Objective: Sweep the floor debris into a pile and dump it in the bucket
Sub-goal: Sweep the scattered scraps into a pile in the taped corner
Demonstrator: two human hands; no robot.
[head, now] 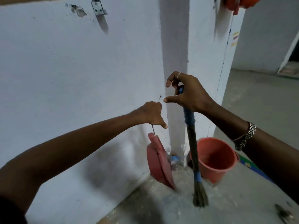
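My right hand (189,92) grips the blue-taped top of a short broom (193,146) that hangs upright, its bristles (200,198) just above the floor. A thin wire loop runs from the broom top to a hook on the white wall (80,78). My left hand (151,113) pinches a wire from which a red dustpan (157,160) dangles close to the wall. An orange-red bucket (215,159) stands on the floor behind the broom, beside the white pillar (176,46).
The concrete floor (226,199) is dusty, with a dark bit of debris (283,213) at the lower right. A small plastic bottle (174,160) lies at the pillar's foot. A coloured mat edge (249,165) shows to the right. An orange object (239,2) hangs at the top.
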